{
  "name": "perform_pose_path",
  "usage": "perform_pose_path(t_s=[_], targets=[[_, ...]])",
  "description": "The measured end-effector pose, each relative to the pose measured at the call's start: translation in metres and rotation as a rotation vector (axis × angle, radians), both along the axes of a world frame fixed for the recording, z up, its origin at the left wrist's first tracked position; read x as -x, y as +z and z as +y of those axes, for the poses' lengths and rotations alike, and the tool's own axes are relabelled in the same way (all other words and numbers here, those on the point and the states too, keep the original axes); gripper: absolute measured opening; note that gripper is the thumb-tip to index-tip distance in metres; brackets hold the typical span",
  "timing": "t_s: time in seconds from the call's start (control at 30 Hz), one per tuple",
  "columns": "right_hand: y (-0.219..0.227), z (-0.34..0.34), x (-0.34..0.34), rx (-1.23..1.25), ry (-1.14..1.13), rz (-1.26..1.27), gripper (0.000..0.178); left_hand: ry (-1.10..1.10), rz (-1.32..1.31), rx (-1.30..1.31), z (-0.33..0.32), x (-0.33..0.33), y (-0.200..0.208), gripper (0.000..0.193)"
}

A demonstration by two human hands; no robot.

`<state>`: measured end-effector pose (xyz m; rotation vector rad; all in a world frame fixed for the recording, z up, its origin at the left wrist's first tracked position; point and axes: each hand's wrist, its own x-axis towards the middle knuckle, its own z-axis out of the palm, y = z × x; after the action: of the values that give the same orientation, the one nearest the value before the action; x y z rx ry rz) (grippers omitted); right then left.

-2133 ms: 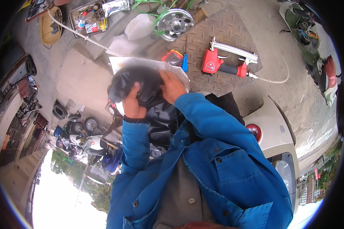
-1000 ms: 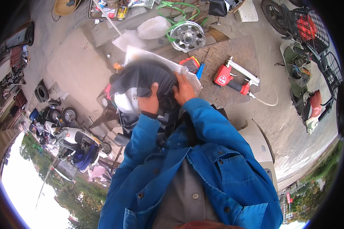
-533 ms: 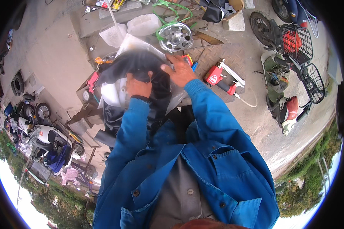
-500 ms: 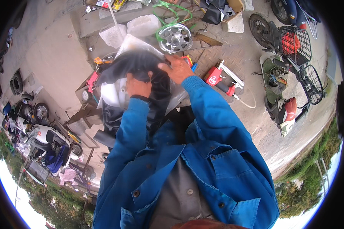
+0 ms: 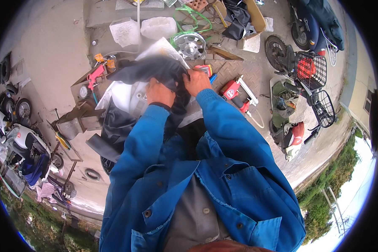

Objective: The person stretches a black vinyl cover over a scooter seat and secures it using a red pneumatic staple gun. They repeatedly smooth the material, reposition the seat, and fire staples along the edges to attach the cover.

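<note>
A black leatherette cover (image 5: 145,70) lies draped and folded over a pale, smooth plastic piece with holes (image 5: 137,99). My left hand (image 5: 160,93) has its fingers closed on a fold of this cover, near the middle. Close beside it, my right hand (image 5: 198,82) pinches the cover's right edge between curled fingers. The fingertips of both hands are partly hidden by the black material. Under the cover's far side, a whitish sheet (image 5: 158,47) sticks out. To the right of my right hand lies a red staple gun (image 5: 230,90) with a hose.
A pink air tool (image 5: 96,74) and a round gauge (image 5: 83,91) are at the left. Beyond the work lie a silver wheel rim (image 5: 190,45), white blocks (image 5: 158,27) and green strapping (image 5: 193,14). A scooter with wire baskets (image 5: 311,69) stands at the right, parked motorbikes (image 5: 25,143) far left.
My right hand has gone from spread fingers on the material to curled fingers at its edge. My left hand has moved slightly right, nearer to it. The whole view has shifted a little.
</note>
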<state>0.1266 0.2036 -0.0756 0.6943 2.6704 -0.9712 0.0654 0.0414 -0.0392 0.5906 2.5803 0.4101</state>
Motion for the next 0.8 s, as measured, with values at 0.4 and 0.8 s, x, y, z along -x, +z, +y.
perform_pose_path(t_s=[0.4,0.8], targets=[[-0.004,0.003,0.003,-0.129,0.113,-0.014,0.030,0.040,0.200,0.018,-0.032,-0.012,0.012,0.042],[-0.001,0.005,0.009,-0.095,0.092,-0.159,0.036,-0.477,0.245,-0.498,-0.031,-0.033,0.064,0.049]])
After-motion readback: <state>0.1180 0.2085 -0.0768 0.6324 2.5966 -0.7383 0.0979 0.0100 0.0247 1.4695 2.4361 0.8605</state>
